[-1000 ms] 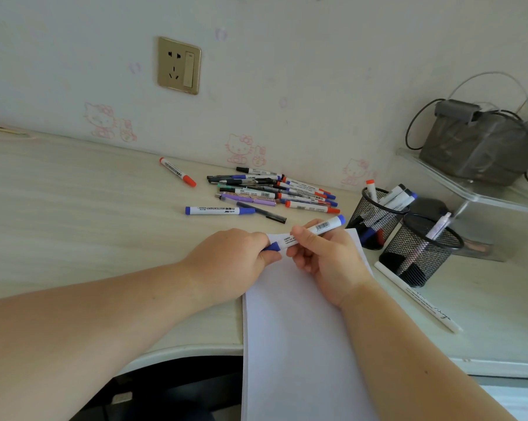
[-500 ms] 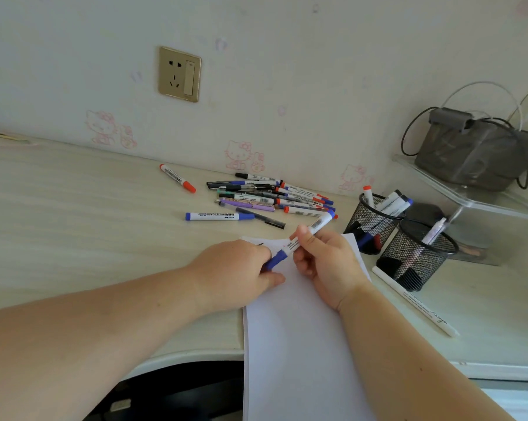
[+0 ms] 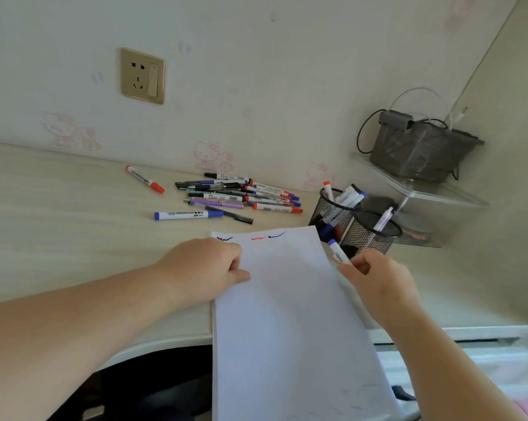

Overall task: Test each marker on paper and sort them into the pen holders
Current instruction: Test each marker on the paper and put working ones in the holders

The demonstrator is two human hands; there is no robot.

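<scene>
While right hand [image 3: 378, 278] pinches blue-capped marker [image 3: 338, 252], left hand [image 3: 208, 268] fist-curled on paper [image 3: 287, 314], lone marker [image 3: 185, 215] reading "WHITEBOARD".

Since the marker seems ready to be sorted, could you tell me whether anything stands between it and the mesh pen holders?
Nothing visible does. The right hand pinches the blue marker just in front of the two pen holders, both with open tops. Only markers already standing inside share that space. The left hand rests on the paper, out of the way.
</scene>
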